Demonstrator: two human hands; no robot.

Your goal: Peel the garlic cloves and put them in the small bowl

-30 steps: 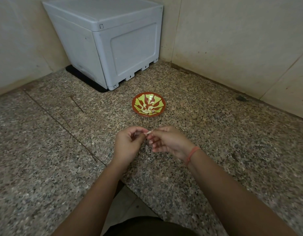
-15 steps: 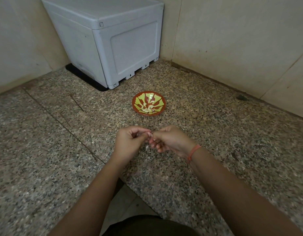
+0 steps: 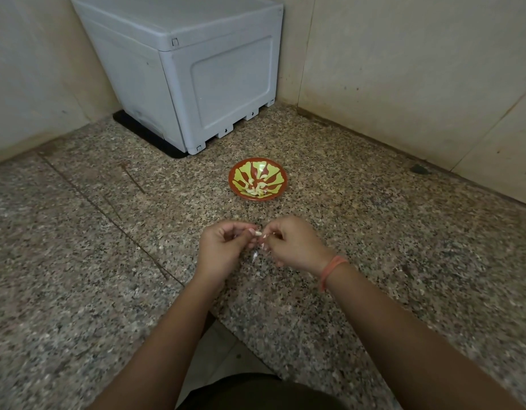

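Speckled granite slab fills nearly the whole view and runs back into a corner of pale tiled walls. It serves as the working surface, with loose scraps left to fall where they will. A grey plastic box sits at about 11 o'clock, pushed into the corner and well apart from the work, so it seems to be out of the way, not in use. The left hand and right hand meet just below the middle of the view, raised a little over the stone. A thin orange wristband circles the right wrist. Holding the work close and central probably keeps it in plain sight. The small bowl, red with yellow-green rays, stands at 12 o'clock from the hands, near enough for a short reach forward. Its hollow holds a small heap of peeled cloves, pale and curved, so part of the job looks done. Both hands are curled, thumb against fingertips, and between them they pinch one garlic clove. The left seems to steady it while the right works at its end, most likely picking off skin. The clove is a small whitish sliver, mostly hidden by the fingers, and how much skin remains cannot be told. A pale scrap of skin shows at 6 o'clock from the clove, and whether it hangs or lies on the slab is unclear.
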